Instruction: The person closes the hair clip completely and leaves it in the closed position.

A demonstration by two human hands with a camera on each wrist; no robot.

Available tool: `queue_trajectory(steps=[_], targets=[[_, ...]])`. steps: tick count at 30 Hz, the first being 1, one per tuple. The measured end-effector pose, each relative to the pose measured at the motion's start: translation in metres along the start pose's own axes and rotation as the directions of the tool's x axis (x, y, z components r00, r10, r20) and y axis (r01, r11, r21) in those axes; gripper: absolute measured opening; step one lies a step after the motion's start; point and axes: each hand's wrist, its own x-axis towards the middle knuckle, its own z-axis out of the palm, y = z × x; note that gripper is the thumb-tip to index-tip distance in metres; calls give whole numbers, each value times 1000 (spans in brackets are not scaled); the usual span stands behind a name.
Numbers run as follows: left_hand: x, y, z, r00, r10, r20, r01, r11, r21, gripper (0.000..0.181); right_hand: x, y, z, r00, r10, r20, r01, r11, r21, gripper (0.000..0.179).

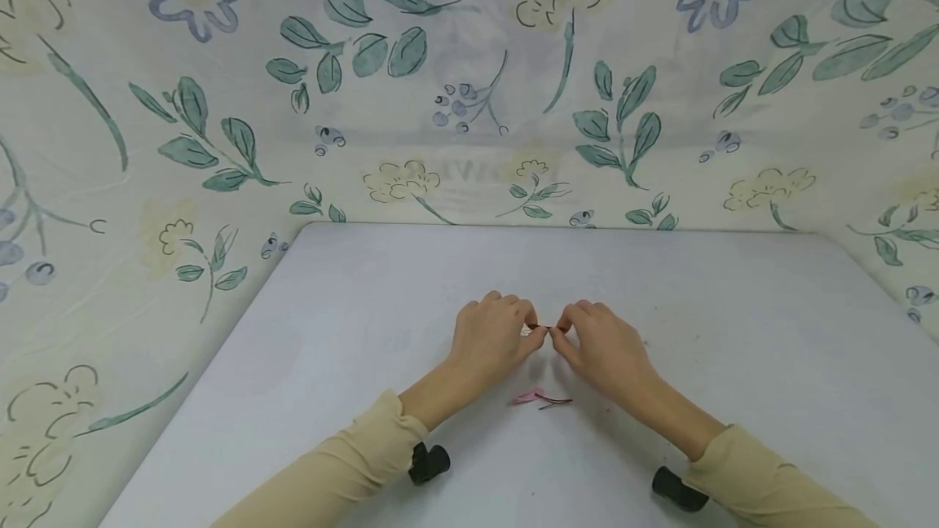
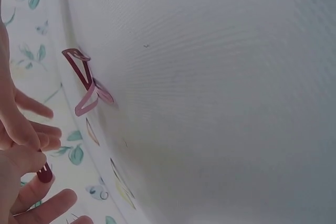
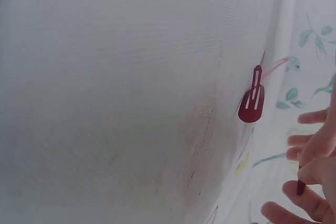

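Observation:
My left hand [image 1: 493,334] and right hand [image 1: 605,349] meet over the middle of the white table, thumbs and fingers pinching a small dark red snap hair clip [image 2: 45,173] from both ends. In the right wrist view only a short end of this clip [image 3: 301,187] shows; the fingers cover the rest. Below the hands, apart from them, a pink snap hair clip [image 1: 526,396] and another dark red hair clip [image 1: 555,402] lie on the table, touching or nearly so. Both of these clips look bent open.
The white table [image 1: 352,283] has a floral cloth [image 1: 469,145] behind it and at its sides. A black cylindrical object [image 1: 429,463] sits by the left sleeve, and a similar black one [image 1: 680,490] by the right sleeve. More thin clip-like shapes [image 2: 122,184] show near the table edge.

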Motion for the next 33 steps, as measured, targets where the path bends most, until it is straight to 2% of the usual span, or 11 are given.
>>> queue_trajectory(steps=[23,33], targets=[[-1,4,7,1000,-7,-26,7,1000,7,16,-3,5,2,997,-31,-70,27,998,-55,12],[-3,3,9,1000,3,-15,-3,1000,15,16,-4,6,4,998,-25,-58,21,997,-72,12]])
